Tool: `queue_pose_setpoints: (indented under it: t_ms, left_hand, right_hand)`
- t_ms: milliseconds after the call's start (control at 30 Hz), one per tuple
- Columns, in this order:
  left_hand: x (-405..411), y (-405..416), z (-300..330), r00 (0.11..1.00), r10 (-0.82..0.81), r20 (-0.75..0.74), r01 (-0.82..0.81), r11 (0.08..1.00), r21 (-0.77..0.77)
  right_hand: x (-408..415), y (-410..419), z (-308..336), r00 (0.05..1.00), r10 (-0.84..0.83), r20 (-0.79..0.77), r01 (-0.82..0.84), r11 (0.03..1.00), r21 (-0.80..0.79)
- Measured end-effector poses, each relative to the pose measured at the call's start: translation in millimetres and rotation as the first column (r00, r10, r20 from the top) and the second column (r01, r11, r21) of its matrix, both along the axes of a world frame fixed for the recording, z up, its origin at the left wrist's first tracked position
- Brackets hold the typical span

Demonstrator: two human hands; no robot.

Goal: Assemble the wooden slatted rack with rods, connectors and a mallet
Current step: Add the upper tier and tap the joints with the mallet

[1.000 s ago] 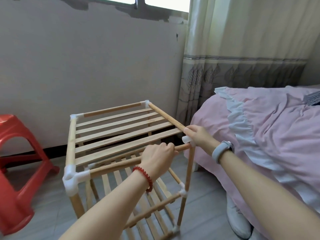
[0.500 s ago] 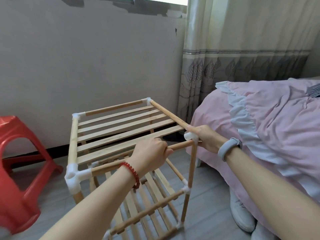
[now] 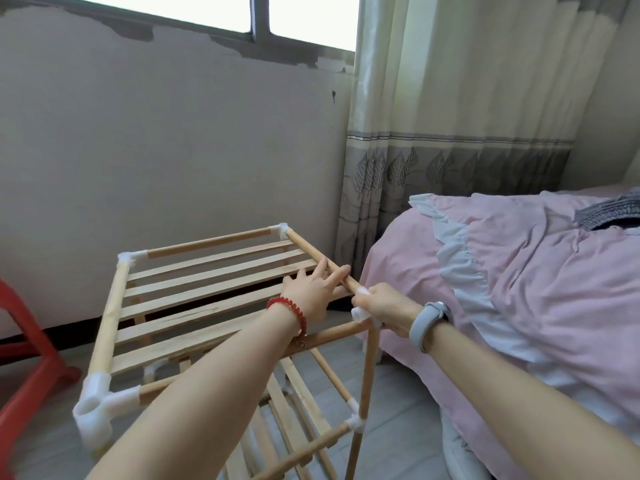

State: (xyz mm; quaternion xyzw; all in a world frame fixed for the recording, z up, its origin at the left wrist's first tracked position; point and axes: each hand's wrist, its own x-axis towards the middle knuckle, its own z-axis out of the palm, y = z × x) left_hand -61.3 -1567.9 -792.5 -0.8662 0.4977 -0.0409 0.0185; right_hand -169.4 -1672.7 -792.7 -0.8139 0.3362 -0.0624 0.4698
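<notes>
The wooden slatted rack point(image 3: 207, 292) stands on the floor, with rods joined by white plastic connectors. My left hand point(image 3: 313, 289), with a red bead bracelet, reaches over the top shelf; its straight fingers touch the right side rod point(image 3: 308, 247). My right hand point(image 3: 384, 306), with a grey wristband, grips the near right corner connector point(image 3: 360, 313). The near left connector point(image 3: 100, 407) has an open socket facing up. A lower slatted shelf point(image 3: 294, 420) shows beneath my arms. No mallet is in view.
A red plastic stool point(image 3: 20, 375) stands at the left. A bed with pink bedding point(image 3: 519, 289) sits close on the right, with white shoes point(image 3: 457, 455) under its edge. The wall and a curtain point(image 3: 450, 133) lie behind the rack.
My left hand has let go of the front rod and moved forward and right onto the right side rod, fingers now straight. My right hand stays on the corner connector. The view has tilted up.
</notes>
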Motion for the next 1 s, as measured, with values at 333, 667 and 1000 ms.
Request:
queue_pose_setpoints:
  t_ms: [333,667,1000]
  left_hand:
    - [1,-10,-7,0.999,-0.007,0.042,0.009,0.999,-0.048]
    - [0,6,-2,0.995,-0.098,-0.014,0.096,0.991,-0.097]
    - [-25,121,13,0.979,0.016,-0.206,-0.108,0.889,-0.445]
  right_hand:
    - [-11,4,8,1.0,0.023,0.007,-0.022,0.983,-0.18]
    - [-17,2,0,0.994,0.059,0.087,-0.065,0.996,0.06]
    - [-11,37,-23,0.791,-0.293,0.538,0.356,0.934,-0.014]
